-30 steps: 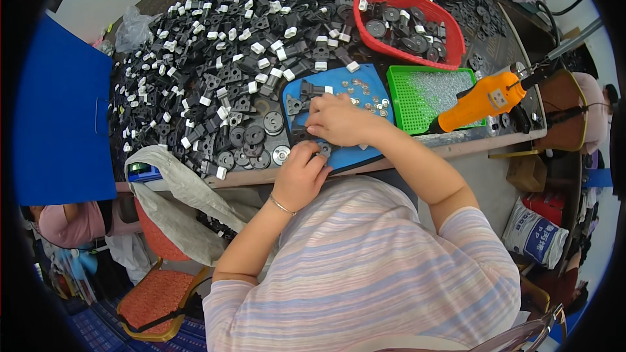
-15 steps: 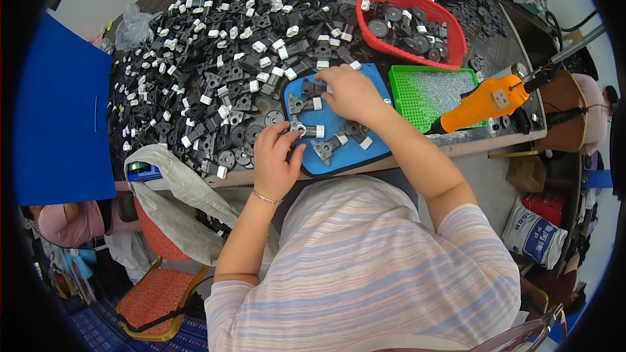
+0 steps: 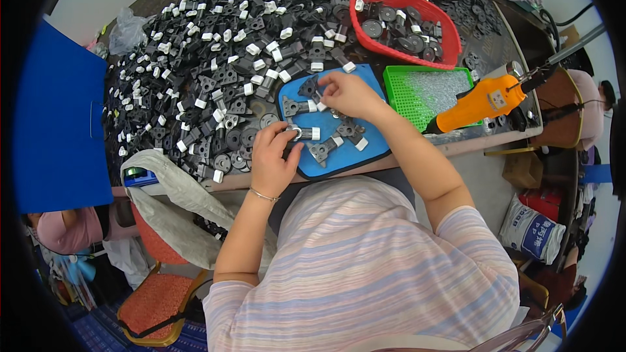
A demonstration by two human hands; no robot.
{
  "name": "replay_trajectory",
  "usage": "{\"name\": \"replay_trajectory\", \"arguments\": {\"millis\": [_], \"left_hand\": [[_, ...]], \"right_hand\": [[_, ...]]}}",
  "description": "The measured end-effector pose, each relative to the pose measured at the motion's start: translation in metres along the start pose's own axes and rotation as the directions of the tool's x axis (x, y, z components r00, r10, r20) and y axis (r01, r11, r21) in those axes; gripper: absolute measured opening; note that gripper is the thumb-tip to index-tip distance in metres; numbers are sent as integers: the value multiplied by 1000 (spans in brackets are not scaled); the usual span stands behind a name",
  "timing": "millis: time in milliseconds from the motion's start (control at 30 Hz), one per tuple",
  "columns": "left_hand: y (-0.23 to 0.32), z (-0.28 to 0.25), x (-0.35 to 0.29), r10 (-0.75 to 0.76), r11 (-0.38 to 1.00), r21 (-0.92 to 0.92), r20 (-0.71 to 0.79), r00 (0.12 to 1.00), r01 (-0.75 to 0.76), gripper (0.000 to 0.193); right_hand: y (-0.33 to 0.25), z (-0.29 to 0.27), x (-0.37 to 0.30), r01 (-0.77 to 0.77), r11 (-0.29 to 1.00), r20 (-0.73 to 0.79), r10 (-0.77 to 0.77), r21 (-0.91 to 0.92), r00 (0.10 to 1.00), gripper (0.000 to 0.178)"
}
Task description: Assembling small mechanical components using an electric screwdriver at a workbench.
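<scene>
My left hand (image 3: pixel 271 159) is at the near left of a blue mat (image 3: pixel 355 156). Its fingers and thumb curl round the flanged end of a black plastic part with a white end (image 3: pixel 309 133). Over the mat's far side, my right hand (image 3: pixel 352 96) pinches a second black plastic part (image 3: pixel 308 87), whose white end shows by the fingertips; the fingers partly hide it. Between the hands lies another such part (image 3: pixel 300 107). More of them, a near part (image 3: pixel 325 148) and a right-hand part (image 3: pixel 353 134), rest on the mat.
A large heap of black and white parts (image 3: pixel 215 72) covers the table's left and back. At right stand a red basket (image 3: pixel 405 55) of round black pieces and a green tray (image 3: pixel 404 101) with small clear pieces. An orange power screwdriver (image 3: pixel 479 104) hangs beside it.
My right hand's fingers have drawn together at the far part, and its white end has swung toward me. My left hand stays on its part. The whole view has shifted slightly.
</scene>
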State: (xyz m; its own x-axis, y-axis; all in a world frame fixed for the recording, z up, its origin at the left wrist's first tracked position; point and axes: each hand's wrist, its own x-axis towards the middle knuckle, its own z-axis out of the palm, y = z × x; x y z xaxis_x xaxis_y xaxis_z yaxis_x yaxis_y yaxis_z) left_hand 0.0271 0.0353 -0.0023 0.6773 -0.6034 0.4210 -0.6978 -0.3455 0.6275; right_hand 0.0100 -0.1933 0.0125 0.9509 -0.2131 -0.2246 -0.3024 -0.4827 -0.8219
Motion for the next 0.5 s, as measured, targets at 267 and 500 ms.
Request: {"name": "replay_trajectory", "arguments": {"millis": [267,500], "left_hand": [[13,-1,14,54,998,-27,-8,999,-54,25],[197,34,92,727,391,-667,-198,657,-634,24]], "right_hand": [[-8,-2,-10,114,945,-190,-178,-306,965,31],[-37,27,-44,346,938,-147,-342,1,928,19]]}}
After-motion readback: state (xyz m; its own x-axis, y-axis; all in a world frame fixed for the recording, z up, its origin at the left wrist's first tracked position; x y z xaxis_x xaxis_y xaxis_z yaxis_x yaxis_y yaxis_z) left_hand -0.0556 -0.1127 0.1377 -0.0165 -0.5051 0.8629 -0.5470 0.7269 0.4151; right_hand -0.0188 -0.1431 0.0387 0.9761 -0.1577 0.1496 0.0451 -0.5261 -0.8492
